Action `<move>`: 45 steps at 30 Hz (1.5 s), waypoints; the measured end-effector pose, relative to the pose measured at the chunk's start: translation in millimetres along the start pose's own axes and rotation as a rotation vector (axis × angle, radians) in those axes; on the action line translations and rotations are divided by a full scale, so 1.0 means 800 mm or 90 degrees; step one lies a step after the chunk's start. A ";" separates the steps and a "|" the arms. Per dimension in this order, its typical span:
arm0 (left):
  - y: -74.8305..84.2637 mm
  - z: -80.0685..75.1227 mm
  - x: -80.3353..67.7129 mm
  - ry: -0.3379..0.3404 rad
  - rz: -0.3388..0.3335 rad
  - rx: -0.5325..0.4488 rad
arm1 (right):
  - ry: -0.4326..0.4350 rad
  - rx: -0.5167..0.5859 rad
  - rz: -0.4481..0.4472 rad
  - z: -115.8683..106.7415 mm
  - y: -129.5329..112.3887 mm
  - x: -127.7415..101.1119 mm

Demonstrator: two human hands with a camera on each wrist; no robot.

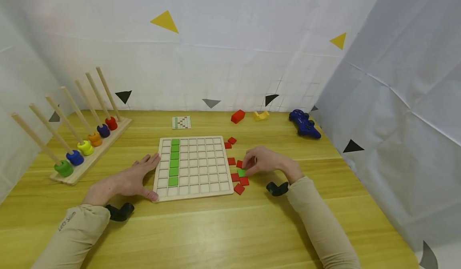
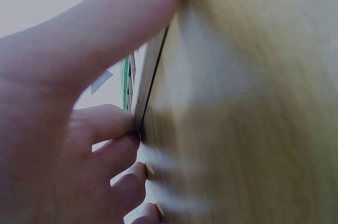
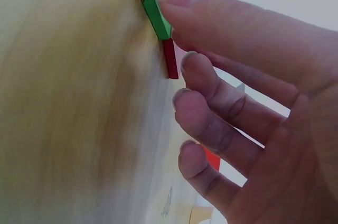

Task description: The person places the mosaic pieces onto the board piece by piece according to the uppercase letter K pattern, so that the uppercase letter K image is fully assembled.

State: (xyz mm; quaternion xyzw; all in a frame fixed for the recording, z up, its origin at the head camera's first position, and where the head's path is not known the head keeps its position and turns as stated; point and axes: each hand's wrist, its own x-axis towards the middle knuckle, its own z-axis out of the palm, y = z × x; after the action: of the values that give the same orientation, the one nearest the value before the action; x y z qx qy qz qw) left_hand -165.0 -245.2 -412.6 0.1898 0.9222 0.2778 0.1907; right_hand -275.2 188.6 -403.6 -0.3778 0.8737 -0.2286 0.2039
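A wooden grid board lies flat on the table, with several green squares filling its second column from the left. My left hand rests at the board's left edge, thumb on the near corner and fingers spread further up; the left wrist view shows the thumb across the edge. Right of the board, the thumb and forefinger of my right hand pinch a green tile among several red tiles. In the right wrist view the thumb overlaps the green tile, while the other fingers curl loosely.
A wooden peg stand with coloured rings is at the left. Behind the board lie a small pattern card, a red block and a yellow arched block. A blue game controller sits at the back right.
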 end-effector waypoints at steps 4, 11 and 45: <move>0.000 -0.001 -0.001 -0.001 -0.003 0.002 | -0.005 0.001 -0.003 0.002 -0.002 0.002; 0.001 -0.002 -0.001 -0.001 -0.006 0.000 | 0.000 -0.006 0.017 0.003 -0.001 0.003; 0.001 -0.001 0.000 -0.005 -0.018 0.012 | 0.009 0.019 0.034 0.000 -0.003 -0.004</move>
State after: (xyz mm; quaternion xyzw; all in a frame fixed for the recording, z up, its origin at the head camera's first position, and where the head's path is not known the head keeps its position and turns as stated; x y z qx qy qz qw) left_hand -165.2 -245.2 -411.9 0.1801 0.9266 0.2653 0.1965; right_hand -271.8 189.5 -401.4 -0.3495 0.8814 -0.2386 0.2097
